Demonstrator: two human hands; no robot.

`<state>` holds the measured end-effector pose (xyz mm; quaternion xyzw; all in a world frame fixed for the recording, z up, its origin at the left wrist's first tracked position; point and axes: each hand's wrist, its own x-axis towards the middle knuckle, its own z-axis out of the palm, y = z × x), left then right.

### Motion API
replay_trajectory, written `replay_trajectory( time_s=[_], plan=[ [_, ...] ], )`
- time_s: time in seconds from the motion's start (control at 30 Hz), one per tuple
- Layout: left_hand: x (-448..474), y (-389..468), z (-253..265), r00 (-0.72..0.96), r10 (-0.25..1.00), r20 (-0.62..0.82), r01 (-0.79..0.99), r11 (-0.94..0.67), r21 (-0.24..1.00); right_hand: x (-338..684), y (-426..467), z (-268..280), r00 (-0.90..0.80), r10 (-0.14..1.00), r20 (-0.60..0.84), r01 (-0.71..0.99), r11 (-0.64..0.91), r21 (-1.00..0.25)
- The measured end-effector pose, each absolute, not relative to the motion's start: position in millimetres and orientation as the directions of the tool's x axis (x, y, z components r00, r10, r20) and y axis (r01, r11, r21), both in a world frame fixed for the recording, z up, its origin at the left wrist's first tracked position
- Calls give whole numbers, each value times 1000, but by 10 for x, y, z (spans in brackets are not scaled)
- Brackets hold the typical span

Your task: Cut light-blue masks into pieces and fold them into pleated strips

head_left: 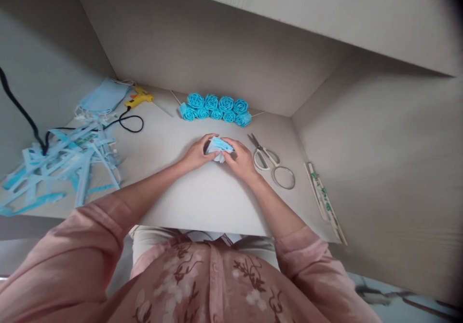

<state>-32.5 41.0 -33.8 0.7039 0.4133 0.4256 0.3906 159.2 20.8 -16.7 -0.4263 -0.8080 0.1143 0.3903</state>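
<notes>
Above the middle of the table, a small bundle of blue and white face mask fabric (219,145) is held between my two hands. My left hand (199,152) curls around its left side, with the thumb at the front. On the other side, my right hand (239,159) closes on it with thumb and fingers. The fabric looks pleated or folded; its underside is partly hidden by my fingers. Just beyond my hands lie several blue fabric roses (216,114) in two rows. Scissors (265,158) with white handles lie right of my right hand.
Cut blue mask strips (83,168) heap on the left. Behind them are face masks (104,96) and a yellow glue gun (140,97) with a black cord (130,130). A ring-shaped roll (283,177) sits near the scissors; wrapped chopsticks (321,192) lie along the right edge. Panels (217,48) enclose the table.
</notes>
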Motion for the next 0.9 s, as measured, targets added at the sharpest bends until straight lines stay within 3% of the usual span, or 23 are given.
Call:
replay_trajectory(
  time_s=[0.2, 0.37, 0.53, 0.73, 0.9],
  plan=[
    [-335, 430, -347, 286, 943, 172, 170, -227, 959, 1559, 203, -171, -259, 831, 493, 519, 550, -654],
    [-347, 400, -273, 258, 950, 175, 118, -210, 971, 1553, 218, -181, -253, 880, 402, 462, 475, -749],
    [-350, 387, -264, 294, 945, 145, 194, -208, 959, 1571, 211, -122, -225, 922, 315, 391, 382, -837],
    [-327, 373, -253, 305, 946, 108, 222, -181, 958, 1564, 218, -123, -161, 934, 319, 430, 357, -829],
    [-318, 378, -267, 294, 953, 69, 67, -93, 993, 1552, 200, -105, -133, 927, 351, 406, 374, -834]
  ],
)
